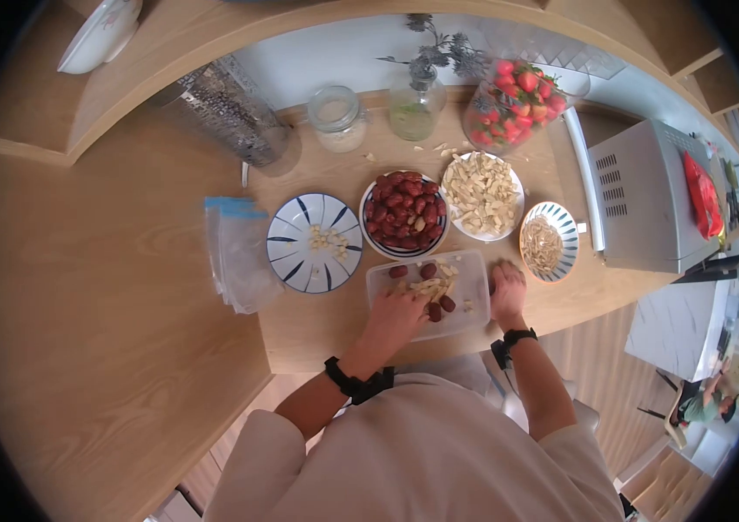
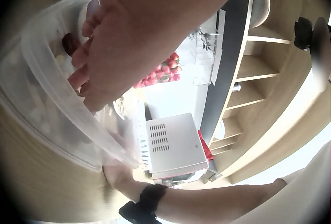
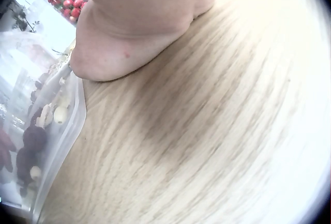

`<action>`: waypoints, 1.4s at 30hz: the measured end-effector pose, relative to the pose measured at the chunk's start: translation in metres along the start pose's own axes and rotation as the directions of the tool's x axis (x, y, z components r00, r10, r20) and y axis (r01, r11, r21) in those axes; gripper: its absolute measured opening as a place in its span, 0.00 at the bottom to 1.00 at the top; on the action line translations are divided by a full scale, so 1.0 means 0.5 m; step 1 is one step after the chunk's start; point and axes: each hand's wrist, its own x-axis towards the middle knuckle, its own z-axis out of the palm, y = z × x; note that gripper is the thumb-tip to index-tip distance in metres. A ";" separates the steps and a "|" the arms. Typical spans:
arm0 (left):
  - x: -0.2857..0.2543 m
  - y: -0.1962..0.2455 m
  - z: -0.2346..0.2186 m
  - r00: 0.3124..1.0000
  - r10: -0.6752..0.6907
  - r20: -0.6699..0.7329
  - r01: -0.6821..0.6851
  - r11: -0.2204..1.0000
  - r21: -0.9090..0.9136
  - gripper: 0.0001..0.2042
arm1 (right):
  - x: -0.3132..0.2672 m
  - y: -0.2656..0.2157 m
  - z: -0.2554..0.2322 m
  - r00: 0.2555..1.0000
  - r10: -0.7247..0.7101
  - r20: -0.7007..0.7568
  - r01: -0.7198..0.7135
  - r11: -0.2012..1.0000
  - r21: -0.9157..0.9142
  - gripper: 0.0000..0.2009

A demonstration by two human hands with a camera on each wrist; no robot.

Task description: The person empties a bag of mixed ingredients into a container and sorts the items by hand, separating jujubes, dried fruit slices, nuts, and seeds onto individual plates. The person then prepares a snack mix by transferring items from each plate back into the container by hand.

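Observation:
A clear plastic container lies at the table's front, holding several red dates, pale dried slices and small pale seeds. My left hand reaches inside from the front left, fingers bent down among the contents; in the left wrist view the fingers are close to a red date. I cannot tell whether they pinch anything. My right hand rests on the table at the container's right side, fingers loosely curled; the right wrist view shows the edge of that hand against the wood.
Behind the container stand a bowl of red dates and a plate of pale slices. A striped plate with pale seeds and plastic bags lie left; a bowl of thin shreds, strawberries and a grey appliance are right.

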 end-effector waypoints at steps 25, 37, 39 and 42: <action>-0.072 -0.292 -0.084 0.779 -0.599 -0.184 0.614 0.789 0.030 0.08 | 0.005 0.001 0.011 0.994 -0.064 -0.087 0.060 0.997 -0.043 0.16; -0.044 -0.278 -0.077 0.575 -0.619 -0.535 0.681 0.724 -0.106 0.23 | 0.004 -0.005 0.002 0.998 -0.046 -0.054 0.044 0.999 -0.029 0.13; -0.041 -0.280 -0.086 0.599 -0.658 -0.457 0.702 0.706 -0.097 0.23 | 0.004 -0.006 0.001 0.999 -0.027 -0.038 0.026 0.999 -0.020 0.14; -0.036 -0.299 -0.074 0.649 -0.679 -0.344 0.698 0.711 -0.087 0.23 | 0.004 -0.003 0.003 1.000 -0.001 0.009 0.001 1.000 -0.019 0.15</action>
